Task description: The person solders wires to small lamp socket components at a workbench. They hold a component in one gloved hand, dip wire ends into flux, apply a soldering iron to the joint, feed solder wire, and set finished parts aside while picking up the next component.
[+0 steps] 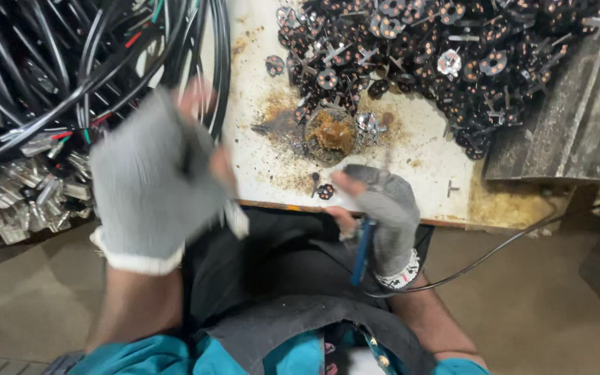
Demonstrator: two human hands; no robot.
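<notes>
Below, nearest my view, I see a teal shirt and a dark apron [293, 292] over the lap. The right hand [383, 208], in a grey fingerless knit glove, has its grip closed around a slim blue-handled tool [362, 251] that points down toward the lap, with a thin black cable [501, 246] trailing off to the right. The left hand [157, 184], gloved the same way, is raised and blurred in front of a bundle of black cables [71, 62]; I cannot tell whether its grip holds anything. Just beyond the right hand lies the stained white metal surface [425, 156], where a round rusty brown pot [331, 134] sits at the middle. One small black disc part [325, 192] lies apart near the front edge. Farther back, a heap of black disc-shaped parts with copper spots [446, 55] covers the surface. At far left, silvery connector ends [29, 191] lie piled.
</notes>
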